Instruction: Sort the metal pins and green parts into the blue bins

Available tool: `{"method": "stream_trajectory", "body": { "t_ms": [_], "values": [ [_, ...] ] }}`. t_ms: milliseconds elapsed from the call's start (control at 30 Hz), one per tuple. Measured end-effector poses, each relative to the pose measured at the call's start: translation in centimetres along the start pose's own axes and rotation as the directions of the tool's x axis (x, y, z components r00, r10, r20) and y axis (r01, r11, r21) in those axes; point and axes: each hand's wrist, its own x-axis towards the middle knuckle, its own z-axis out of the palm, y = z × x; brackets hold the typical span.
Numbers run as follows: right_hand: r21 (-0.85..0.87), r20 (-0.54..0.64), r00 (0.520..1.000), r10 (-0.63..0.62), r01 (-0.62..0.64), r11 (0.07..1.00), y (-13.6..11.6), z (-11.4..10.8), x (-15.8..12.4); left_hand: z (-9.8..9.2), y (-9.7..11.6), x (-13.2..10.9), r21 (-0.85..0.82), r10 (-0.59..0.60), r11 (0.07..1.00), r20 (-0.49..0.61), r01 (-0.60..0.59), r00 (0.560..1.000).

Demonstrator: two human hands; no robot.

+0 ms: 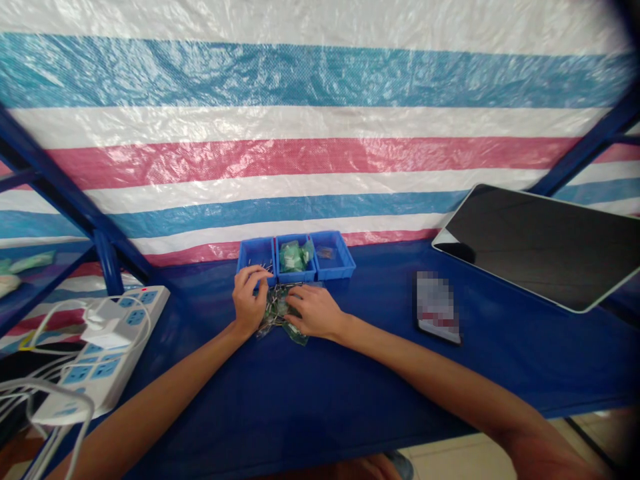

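Observation:
A pile of thin metal pieces (273, 311), like screws or nails, lies on the blue table mixed with green-tinted plastic bags (299, 333). My left hand (249, 301) is at the pile's left side, in front of the left blue bin (241, 256). Its thumb and forefinger are curled close together; whatever is between them is too small to make out. Over the pile's right side, my right hand (317, 312) reaches in with bent fingers spread apart, touching the bags and metal pieces. A few metal pieces show inside the left bin.
The middle blue bin (296, 275) holds green plastic bags; the right bin (336, 273) holds a small clear packet. A white power strip (117, 373) with cables is at left. A blurred phone-like object (437, 307) and a dark screen (545, 247) are at right.

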Motion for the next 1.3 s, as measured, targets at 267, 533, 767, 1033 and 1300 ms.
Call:
{"method": "stream_trajectory", "body": {
  "t_ms": [267,533,767,1033,1300],
  "values": [
    [0.181,-0.271,0.956,0.115,-0.067,0.981,0.6,0.3,-0.2,-0.1,0.0,-0.1,-0.074,0.074,0.995,0.122,-0.065,0.99],
    [0.426,-0.363,0.88,0.308,-0.137,0.894,2.0,2.2,-0.6,0.5,-0.1,-0.2,-0.169,0.243,0.964,0.247,-0.206,0.938],
    [0.502,-0.384,0.85,0.361,-0.136,0.854,1.7,1.0,-0.3,0.5,0.0,-0.2,-0.185,0.16,0.974,0.173,-0.127,0.972],
    [0.499,-0.395,0.862,0.319,-0.09,0.862,1.4,0.7,-0.4,0.1,0.5,0.0,-0.211,0.16,0.971,0.226,-0.112,0.961],
    [0.483,-0.366,0.892,0.265,-0.061,0.873,1.3,0.7,-0.4,0.2,0.4,-0.1,-0.253,0.211,0.957,0.273,-0.142,0.939]
  ]
}}
